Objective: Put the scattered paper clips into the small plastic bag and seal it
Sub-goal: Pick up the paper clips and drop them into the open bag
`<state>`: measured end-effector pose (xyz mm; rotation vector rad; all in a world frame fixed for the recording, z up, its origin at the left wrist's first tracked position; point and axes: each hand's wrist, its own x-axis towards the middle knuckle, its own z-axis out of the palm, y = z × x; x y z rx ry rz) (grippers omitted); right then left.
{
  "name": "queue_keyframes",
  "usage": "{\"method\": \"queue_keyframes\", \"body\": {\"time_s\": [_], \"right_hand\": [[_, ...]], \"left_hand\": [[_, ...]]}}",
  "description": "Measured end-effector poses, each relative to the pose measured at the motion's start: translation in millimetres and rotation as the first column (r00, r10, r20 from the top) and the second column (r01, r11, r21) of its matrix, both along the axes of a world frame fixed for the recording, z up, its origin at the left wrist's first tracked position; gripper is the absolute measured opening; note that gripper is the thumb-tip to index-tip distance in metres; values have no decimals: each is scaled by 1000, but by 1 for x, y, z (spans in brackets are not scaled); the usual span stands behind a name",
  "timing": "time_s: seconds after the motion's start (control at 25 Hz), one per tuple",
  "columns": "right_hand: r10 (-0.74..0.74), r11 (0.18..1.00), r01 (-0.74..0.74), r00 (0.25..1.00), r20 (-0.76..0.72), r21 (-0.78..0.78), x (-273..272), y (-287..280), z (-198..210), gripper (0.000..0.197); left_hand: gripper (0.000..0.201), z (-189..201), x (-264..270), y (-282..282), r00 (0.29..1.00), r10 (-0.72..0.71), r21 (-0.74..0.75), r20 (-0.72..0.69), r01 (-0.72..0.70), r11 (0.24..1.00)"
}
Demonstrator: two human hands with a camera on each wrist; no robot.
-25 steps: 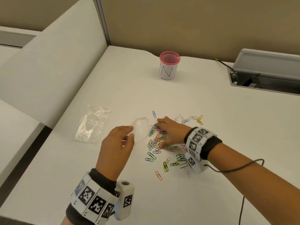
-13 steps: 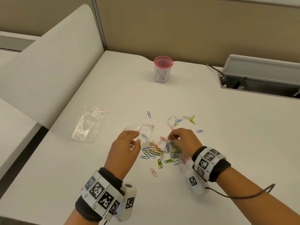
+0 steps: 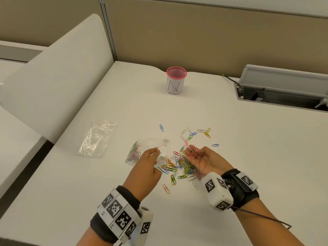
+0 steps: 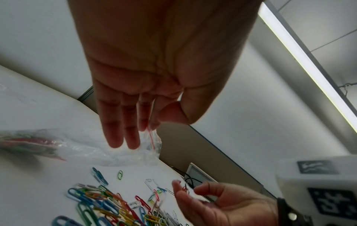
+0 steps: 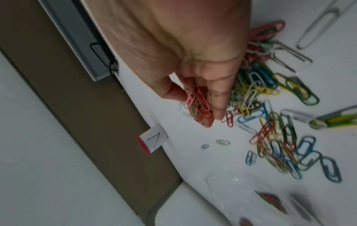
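A small clear plastic bag (image 3: 150,148) with a red zip line lies on the white table (image 3: 248,148), several coloured clips inside its far left end (image 3: 133,154). My left hand (image 3: 152,154) pinches the bag's mouth edge between thumb and fingers (image 4: 152,125); the bag (image 4: 119,151) hangs below them. A pile of coloured paper clips (image 3: 179,166) lies between my hands. My right hand (image 3: 195,153), palm up just right of the bag's mouth, holds a small bunch of red and pink clips (image 5: 199,104) in curled fingers. More loose clips (image 3: 198,133) lie scattered beyond.
A second clear bag (image 3: 97,137) lies flat to the left. A pink-rimmed cup (image 3: 175,80) marked N stands at the back. A grey cable tray (image 3: 284,86) sits at the back right. The table's left edge (image 3: 53,148) drops away beside a white partition.
My right hand has lifted from the pile and turned palm up with a bunch of clips. The bag's clip-filled end now shows to the left of my left hand.
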<state>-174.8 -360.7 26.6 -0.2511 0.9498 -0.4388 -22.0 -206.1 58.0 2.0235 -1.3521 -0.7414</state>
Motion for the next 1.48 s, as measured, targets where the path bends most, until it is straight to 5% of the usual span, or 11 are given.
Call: {"method": "queue_keyframes", "body": {"time_s": [0.24, 0.4, 0.56, 0.72, 0.8, 0.92, 1.0, 1.16, 1.32, 1.48], "right_hand": [[177, 973, -167, 983, 49, -157, 22, 21, 34, 30], [363, 913, -355, 932, 6, -202, 49, 36, 43, 12], [442, 820, -471, 882, -165, -326, 53, 37, 48, 5], [264, 657, -542, 817, -514, -524, 14, 19, 46, 24], [45, 464, -712, 613, -789, -527, -16, 6, 29, 33], [-71, 316, -937, 133, -989, -149, -50, -5, -3, 63], [-36, 293, -955, 24, -999, -33, -55, -1, -14, 81], [-54, 244, -963, 102, -993, -112, -34, 13, -18, 89], [-110, 155, -969, 175, -978, -190, -9, 17, -16, 45], [-125, 162, -949, 253, -959, -271, -4, 11, -19, 20]], "left_hand": [[54, -1, -3, -2, 999, -18, 7, 33, 17, 1000], [55, 1, -5, -2, 998, -46, -17, 40, 47, 999], [54, 4, -3, 3, 995, -39, 9, 88, 38, 999], [52, 18, 11, 13, 998, 48, -71, 45, -44, 996], [52, 26, 23, 19, 992, 107, -136, 64, -98, 986], [50, 37, 42, 27, 971, 161, -160, 176, -134, 978], [47, 42, 51, 31, 951, 199, -175, 238, -160, 972], [46, 41, 51, 28, 949, 197, -169, 247, -157, 973], [45, 26, 37, 20, 973, 149, -145, 176, -124, 982], [42, 17, 28, 14, 979, 127, -137, 162, -105, 985]]}}
